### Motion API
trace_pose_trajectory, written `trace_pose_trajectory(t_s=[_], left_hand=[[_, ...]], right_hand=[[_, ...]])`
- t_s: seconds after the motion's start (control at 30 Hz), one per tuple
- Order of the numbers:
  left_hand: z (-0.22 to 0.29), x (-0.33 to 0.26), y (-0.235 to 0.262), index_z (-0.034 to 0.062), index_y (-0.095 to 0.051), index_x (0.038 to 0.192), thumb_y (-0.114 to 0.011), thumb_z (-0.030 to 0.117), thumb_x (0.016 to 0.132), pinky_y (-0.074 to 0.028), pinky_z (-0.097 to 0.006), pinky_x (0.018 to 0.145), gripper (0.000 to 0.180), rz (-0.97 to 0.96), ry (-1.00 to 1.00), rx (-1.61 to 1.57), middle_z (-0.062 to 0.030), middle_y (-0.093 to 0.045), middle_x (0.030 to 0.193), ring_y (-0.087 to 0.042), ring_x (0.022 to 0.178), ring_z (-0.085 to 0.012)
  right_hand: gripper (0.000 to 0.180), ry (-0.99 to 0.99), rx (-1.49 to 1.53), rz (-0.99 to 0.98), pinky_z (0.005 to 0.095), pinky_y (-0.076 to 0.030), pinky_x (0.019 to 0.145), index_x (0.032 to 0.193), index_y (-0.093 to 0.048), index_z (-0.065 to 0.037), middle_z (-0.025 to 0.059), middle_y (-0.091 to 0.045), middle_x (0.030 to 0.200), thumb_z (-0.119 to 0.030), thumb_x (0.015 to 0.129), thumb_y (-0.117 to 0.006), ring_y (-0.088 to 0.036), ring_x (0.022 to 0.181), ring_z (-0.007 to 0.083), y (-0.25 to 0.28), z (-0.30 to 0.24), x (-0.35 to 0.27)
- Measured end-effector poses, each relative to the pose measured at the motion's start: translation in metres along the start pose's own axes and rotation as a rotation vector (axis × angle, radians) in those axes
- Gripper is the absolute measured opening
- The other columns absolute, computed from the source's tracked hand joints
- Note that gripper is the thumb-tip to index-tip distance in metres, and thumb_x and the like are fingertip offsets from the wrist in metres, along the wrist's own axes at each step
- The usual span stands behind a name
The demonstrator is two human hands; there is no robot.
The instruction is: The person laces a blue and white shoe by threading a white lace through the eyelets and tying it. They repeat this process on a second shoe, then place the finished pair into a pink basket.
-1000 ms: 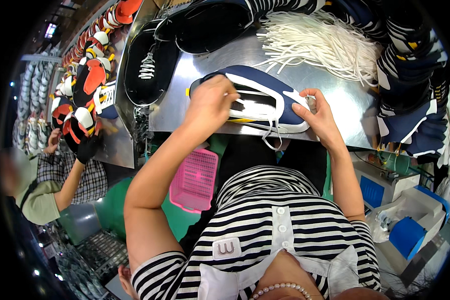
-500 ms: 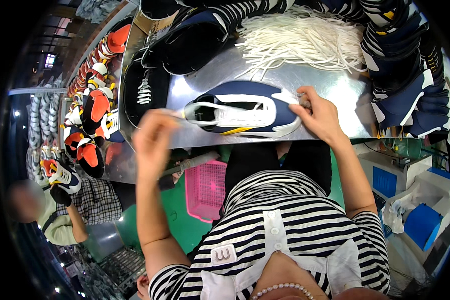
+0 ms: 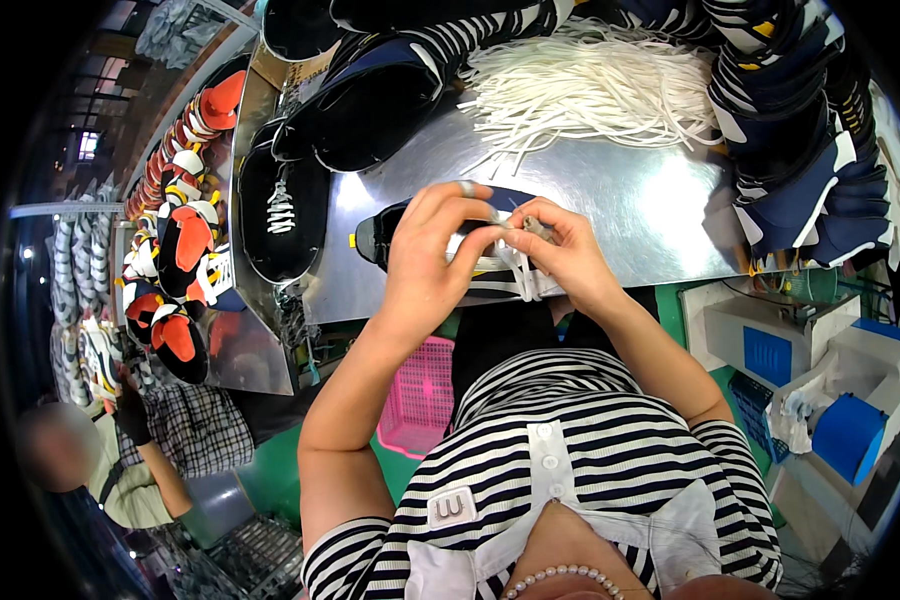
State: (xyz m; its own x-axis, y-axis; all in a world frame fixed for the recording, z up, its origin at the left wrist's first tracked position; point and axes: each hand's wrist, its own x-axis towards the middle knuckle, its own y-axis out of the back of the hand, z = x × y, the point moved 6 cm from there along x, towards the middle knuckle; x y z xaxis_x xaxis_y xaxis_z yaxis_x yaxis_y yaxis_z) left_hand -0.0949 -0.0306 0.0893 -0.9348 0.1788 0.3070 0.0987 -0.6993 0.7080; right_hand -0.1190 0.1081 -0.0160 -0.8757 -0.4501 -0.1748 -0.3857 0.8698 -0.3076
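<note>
A navy and white sneaker point(image 3: 385, 232) lies on its side near the front edge of a shiny metal table point(image 3: 630, 210). My left hand point(image 3: 435, 250) rests over its middle and pinches the white shoelace point(image 3: 515, 272). My right hand point(image 3: 555, 245) meets it from the right and pinches the same lace, fingertips nearly touching. Most of the shoe is hidden under both hands; only its dark toe end shows at the left.
A heap of loose white laces point(image 3: 590, 85) lies at the back of the table. Dark shoe uppers point(image 3: 370, 100) and striped navy pieces point(image 3: 800, 150) ring it. Orange and white shoes point(image 3: 175, 250) fill racks at left, where another person point(image 3: 130, 470) sits. A pink basket point(image 3: 420, 400) sits below.
My left hand came back in from the left, where it had pulled the lace out, and now joins the right hand over the shoe's middle. The shoe lies closer to me.
</note>
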Motion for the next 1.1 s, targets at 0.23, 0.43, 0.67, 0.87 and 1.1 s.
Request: trace_pose_trajectory(t_s=[0.23,0.43,0.67,0.87,1.1], left_hand=[[-0.077,-0.053,-0.009,-0.0002,-0.062,0.115,-0.061,0.037,0.097,-0.05,-0.033,0.087,0.041,-0.371,0.735,-0.44,-0.0112,-0.066,0.109,-0.062,0.097,-0.0203],[-0.084,-0.049,-0.057,0.0033,-0.065,0.102,-0.062,0.051,0.093,-0.05,-0.024,0.061,0.048,-0.282,1.026,-0.858,-0.008,-0.066,0.08,-0.061,0.064,-0.0125],[-0.069,-0.057,-0.05,0.0024,-0.069,0.094,-0.074,0.018,0.087,-0.048,-0.022,0.056,0.017,0.038,0.764,-0.73,-0.003,-0.067,0.075,-0.063,0.067,-0.0095],[-0.061,-0.062,-0.045,0.0031,-0.07,0.09,-0.077,0.013,0.083,-0.045,-0.022,0.056,0.014,0.099,0.689,-0.635,-0.0004,-0.067,0.075,-0.061,0.064,-0.0071],[-0.059,-0.06,-0.046,0.0051,-0.07,0.09,-0.078,0.017,0.083,-0.042,-0.022,0.054,0.016,0.092,0.655,-0.594,0.0011,-0.065,0.074,-0.059,0.063,-0.0063]], right_hand=[[0.016,-0.053,-0.126,0.144,0.0202,-0.045,0.062,0.099,-0.067,-0.003,-0.0014,-0.062,0.077,-0.011,0.086,-0.073,-0.055,0.07,0.0039,0.0,0.01,0.007],[0.038,-0.014,-0.35,0.145,0.0235,-0.048,0.062,0.12,-0.059,-0.003,0.0059,-0.07,0.087,-0.01,0.085,-0.073,-0.062,0.07,0.0084,-0.006,0.007,0.003],[0.047,0.018,-0.66,0.099,0.0295,-0.051,0.065,0.124,-0.054,-0.005,0.0093,-0.069,0.081,-0.013,0.083,-0.075,-0.066,0.069,0.0169,-0.009,-0.001,-0.012],[0.04,0.097,-0.587,-0.034,0.0406,-0.051,0.072,0.119,-0.052,0.0,0.0163,-0.069,0.087,-0.02,0.089,-0.069,-0.068,0.083,0.033,-0.012,-0.01,-0.026],[0.017,0.136,-0.635,0.004,0.0419,-0.051,0.067,0.1,-0.057,-0.001,0.0162,-0.069,0.081,-0.017,0.094,-0.06,-0.067,0.075,0.0351,0.0,-0.021,-0.03]])
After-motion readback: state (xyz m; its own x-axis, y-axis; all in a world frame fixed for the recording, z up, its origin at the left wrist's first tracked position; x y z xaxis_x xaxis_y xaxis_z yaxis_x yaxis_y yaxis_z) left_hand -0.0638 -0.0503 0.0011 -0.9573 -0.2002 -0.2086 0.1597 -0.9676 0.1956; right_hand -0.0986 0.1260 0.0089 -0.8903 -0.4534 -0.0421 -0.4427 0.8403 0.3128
